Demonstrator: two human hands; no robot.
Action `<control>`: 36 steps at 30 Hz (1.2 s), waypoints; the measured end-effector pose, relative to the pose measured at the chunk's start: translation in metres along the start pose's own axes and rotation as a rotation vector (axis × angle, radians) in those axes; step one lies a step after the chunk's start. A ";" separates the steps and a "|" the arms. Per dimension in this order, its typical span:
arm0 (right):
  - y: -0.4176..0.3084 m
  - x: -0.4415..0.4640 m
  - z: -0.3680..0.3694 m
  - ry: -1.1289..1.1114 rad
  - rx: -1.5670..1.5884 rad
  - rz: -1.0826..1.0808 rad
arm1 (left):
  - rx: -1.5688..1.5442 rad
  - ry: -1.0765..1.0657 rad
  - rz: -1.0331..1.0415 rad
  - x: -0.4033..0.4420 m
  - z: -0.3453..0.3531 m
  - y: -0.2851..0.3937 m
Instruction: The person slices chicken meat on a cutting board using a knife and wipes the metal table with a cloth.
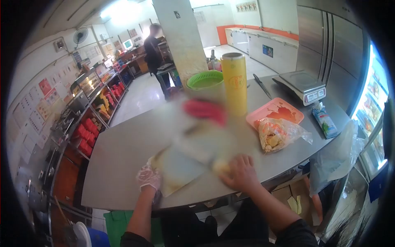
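Observation:
My left hand (149, 178), in a thin clear glove, has its fingers curled at the left edge of a pale flat board (177, 171) with brown-stained edges on the metal table. To the right, my right hand (242, 173) has its fingers bent down at the near end of a motion-smeared pale thing (199, 150). Its kind cannot be made out, nor can the exact hold. Beyond the board, a red blurred patch (204, 111) appears in the same smear. A clear bag of pale yellowish pieces (273, 138) lies to the right, against a pink tray (290, 110).
Farther back on the table (123, 152) stand a yellow cylinder (234, 82), a green basket (205, 80), a knife (262, 85) and a scale (302, 84). A blue-white packet (325, 121) lies near the right edge. Another person (154, 55) stands beyond; an arm (316, 203) shows at lower right.

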State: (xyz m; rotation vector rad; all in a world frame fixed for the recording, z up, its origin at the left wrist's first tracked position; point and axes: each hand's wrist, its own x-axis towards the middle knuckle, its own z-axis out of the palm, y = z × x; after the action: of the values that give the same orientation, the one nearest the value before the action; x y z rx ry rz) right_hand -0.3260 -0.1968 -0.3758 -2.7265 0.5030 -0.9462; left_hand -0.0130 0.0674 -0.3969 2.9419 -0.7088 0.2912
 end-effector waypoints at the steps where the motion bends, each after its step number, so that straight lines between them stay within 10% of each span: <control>1: 0.001 0.004 0.002 -0.035 -0.031 -0.010 | -0.042 -0.054 0.013 0.012 0.002 -0.002; 14: 0.018 0.040 0.027 -0.170 -0.081 0.190 | -0.276 -0.057 0.424 0.089 0.024 0.022; 36: -0.001 0.031 0.050 -0.276 0.020 0.343 | -0.313 -0.083 0.479 0.094 0.045 -0.009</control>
State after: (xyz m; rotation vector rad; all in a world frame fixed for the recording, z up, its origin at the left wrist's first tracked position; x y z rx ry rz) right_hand -0.2713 -0.2036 -0.3970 -2.5767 0.8606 -0.4787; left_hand 0.0805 0.0275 -0.4217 2.4705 -1.3332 0.0804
